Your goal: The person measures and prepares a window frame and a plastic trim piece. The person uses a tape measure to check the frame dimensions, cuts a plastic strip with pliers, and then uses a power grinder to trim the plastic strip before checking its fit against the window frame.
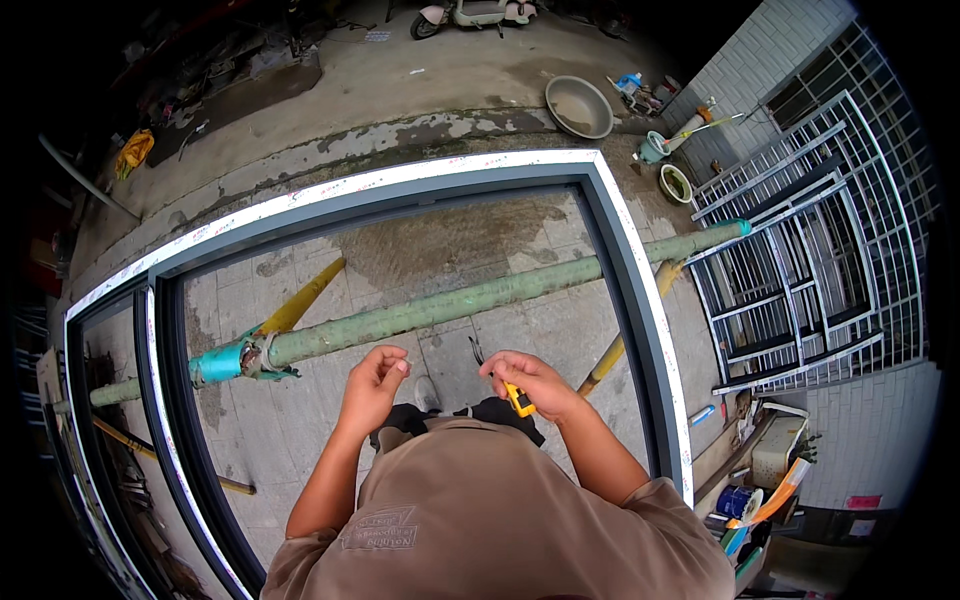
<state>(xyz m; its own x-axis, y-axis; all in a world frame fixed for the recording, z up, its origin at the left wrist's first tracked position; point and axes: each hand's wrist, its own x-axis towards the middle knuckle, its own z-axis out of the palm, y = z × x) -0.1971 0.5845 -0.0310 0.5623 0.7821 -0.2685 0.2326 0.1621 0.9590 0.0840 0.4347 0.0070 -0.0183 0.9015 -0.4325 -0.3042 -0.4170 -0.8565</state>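
My right hand [530, 382] is closed round a hand tool with a yellow handle [519, 400] and a thin dark tip that points away from me; its exact kind is hard to make out. Level with it, my left hand [375, 385] has curled fingers, the thumb close to the forefinger; anything between them is too small to see. Both hands are in front of my body, inside a big dark grey window frame [400, 200] with white printed film on its outer faces. Beyond the hands, a green pipe [430, 312] runs crosswise beneath the frame.
Yellow legs [305, 295] brace the pipe, and turquoise wrapping [220, 363] covers part of it. Metal grilles [800, 270] lean at the right wall. A grey basin [579, 107] and a green bucket [655, 147] stand beyond the frame. A scooter [478, 13] is far off.
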